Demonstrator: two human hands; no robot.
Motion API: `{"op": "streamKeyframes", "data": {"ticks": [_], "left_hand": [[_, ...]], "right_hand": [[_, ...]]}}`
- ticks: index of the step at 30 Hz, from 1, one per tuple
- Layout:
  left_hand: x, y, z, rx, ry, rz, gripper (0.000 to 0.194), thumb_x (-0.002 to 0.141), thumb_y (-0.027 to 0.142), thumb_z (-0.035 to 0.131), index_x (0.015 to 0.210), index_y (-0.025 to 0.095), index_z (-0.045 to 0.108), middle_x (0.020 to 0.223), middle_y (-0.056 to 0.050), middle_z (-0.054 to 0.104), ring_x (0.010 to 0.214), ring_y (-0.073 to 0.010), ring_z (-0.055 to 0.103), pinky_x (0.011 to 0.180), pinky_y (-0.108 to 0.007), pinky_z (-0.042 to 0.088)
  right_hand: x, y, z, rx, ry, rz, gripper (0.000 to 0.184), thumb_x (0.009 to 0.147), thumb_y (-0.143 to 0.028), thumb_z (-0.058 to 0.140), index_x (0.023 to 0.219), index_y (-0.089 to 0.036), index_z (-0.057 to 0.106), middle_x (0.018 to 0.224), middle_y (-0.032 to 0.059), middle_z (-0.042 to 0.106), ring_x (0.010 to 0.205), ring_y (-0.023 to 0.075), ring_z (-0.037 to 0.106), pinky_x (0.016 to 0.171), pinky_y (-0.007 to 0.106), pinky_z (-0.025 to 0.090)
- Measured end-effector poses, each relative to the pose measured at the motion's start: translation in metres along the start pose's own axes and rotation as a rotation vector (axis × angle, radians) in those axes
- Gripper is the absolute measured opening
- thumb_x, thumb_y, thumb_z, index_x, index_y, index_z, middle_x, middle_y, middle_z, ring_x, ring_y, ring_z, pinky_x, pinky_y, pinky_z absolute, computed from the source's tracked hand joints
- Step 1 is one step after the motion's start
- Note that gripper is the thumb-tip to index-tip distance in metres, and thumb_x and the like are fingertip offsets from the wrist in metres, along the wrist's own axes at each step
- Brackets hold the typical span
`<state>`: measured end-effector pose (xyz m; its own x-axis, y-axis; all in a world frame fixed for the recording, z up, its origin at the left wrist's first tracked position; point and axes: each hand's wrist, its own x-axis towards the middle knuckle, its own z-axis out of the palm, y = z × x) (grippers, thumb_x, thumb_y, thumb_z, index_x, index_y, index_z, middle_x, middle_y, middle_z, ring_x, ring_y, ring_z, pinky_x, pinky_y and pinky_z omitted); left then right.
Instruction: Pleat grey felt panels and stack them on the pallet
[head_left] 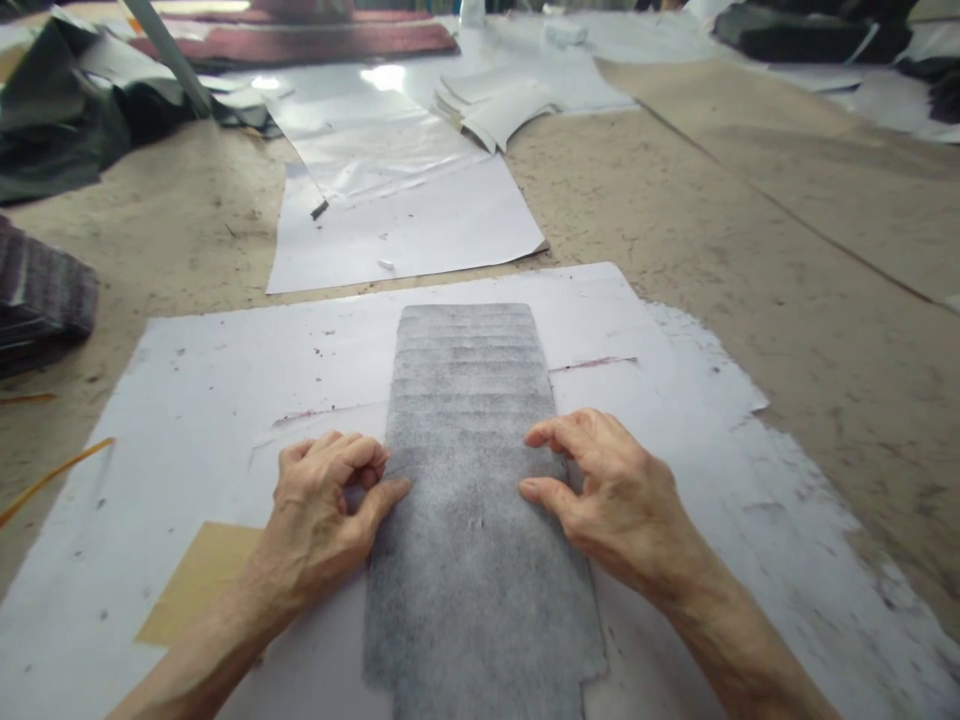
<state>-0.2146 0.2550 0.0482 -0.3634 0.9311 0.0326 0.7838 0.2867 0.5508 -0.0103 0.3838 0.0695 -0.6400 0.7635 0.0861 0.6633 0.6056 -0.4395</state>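
Note:
A long grey fuzzy fabric piece (469, 400) lies flat on a big white paper sheet (225, 400), running away from me. My left hand (330, 500) rests at its left edge with fingers curled and the thumb pressing on the cloth. My right hand (600, 490) sits at the right edge, its fingers bent and the thumb and fingertips pinching the fabric's edge. A tan card piece (199, 580) peeks out beside my left wrist.
Another white sheet (405, 225) and glossy film (360, 140) lie farther back on the tan table (750, 280). A stack of white pieces (495, 105) sits beyond. Dark fabric (52, 110) is heaped at far left, a striped bundle (37, 295) at the left edge.

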Motion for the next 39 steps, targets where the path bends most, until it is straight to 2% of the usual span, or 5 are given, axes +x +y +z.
{"op": "streamKeyframes", "data": {"ticks": [6,10,14,25,39], "left_hand": [[-0.002,-0.001,0.001,0.009,0.025,-0.011,0.019,0.076,0.034,0.056,0.063,0.021,0.049,0.059,0.004,0.050,0.063,-0.0157,0.047,0.076,-0.038,0.032],[-0.002,0.001,0.002,0.002,0.023,-0.047,0.019,0.075,0.034,0.057,0.063,0.021,0.049,0.059,0.004,0.050,0.063,-0.0160,0.047,0.076,-0.038,0.032],[-0.003,0.002,0.002,-0.024,0.021,-0.067,0.022,0.077,0.037,0.055,0.062,0.021,0.049,0.059,0.004,0.048,0.063,-0.0157,0.046,0.078,-0.040,0.030],[0.005,0.003,-0.001,-0.173,-0.018,-0.184,0.026,0.072,0.036,0.054,0.054,0.021,0.044,0.054,0.005,0.042,0.059,-0.0147,0.041,0.061,-0.032,0.026],[0.001,0.003,0.002,-0.139,0.014,-0.125,0.023,0.073,0.033,0.053,0.056,0.020,0.044,0.057,0.005,0.042,0.061,-0.0143,0.041,0.078,-0.038,0.025]], "right_hand": [[0.002,-0.003,-0.002,-0.068,0.031,-0.008,0.017,0.059,-0.018,0.065,0.066,-0.021,0.049,0.071,-0.0001,0.056,0.069,0.0166,0.052,0.059,0.026,0.038],[-0.012,-0.006,-0.002,0.046,0.027,0.238,0.014,0.067,-0.033,0.061,0.069,-0.022,0.054,0.058,-0.0034,0.053,0.051,0.0125,0.047,0.050,0.024,0.034],[-0.025,-0.006,0.001,0.195,0.009,0.414,0.032,0.075,-0.046,0.048,0.054,-0.021,0.047,0.051,-0.0027,0.046,0.046,0.0113,0.040,0.044,0.023,0.029],[-0.021,-0.007,0.002,0.297,-0.047,0.543,0.028,0.067,-0.044,0.051,0.051,-0.021,0.049,0.050,-0.0027,0.047,0.047,0.0119,0.041,0.043,0.022,0.030],[-0.020,-0.009,0.001,0.239,-0.033,0.559,0.025,0.064,-0.042,0.051,0.051,-0.021,0.049,0.049,-0.0025,0.049,0.046,0.0116,0.042,0.044,0.023,0.030]]}}
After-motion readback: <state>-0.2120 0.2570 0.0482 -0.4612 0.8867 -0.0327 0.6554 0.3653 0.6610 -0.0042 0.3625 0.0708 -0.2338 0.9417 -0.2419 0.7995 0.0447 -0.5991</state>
